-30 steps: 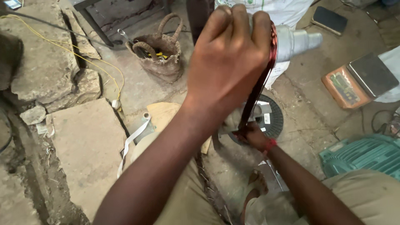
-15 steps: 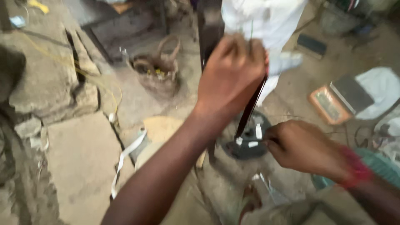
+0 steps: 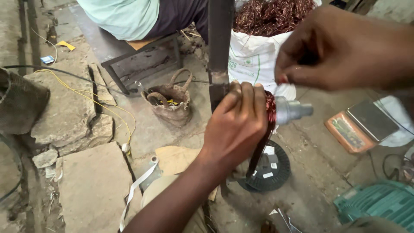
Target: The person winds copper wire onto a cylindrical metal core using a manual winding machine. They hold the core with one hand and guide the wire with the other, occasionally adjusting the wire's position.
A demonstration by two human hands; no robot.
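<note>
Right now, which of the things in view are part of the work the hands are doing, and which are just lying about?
In use:
left hand wrapped around the copper wire coil
metal shaft sticking out of the coil
upright steel post
right hand, fingers pinched, raised above
black spool below

Lying about:
small woven basket
weighing scale
sack of scrap copper wire
green motor
stone slabs

Woven basket (image 3: 169, 100), white sack of copper scrap (image 3: 258, 56), orange scale (image 3: 360, 127), green motor (image 3: 379, 203), stone slabs (image 3: 92, 185)
</note>
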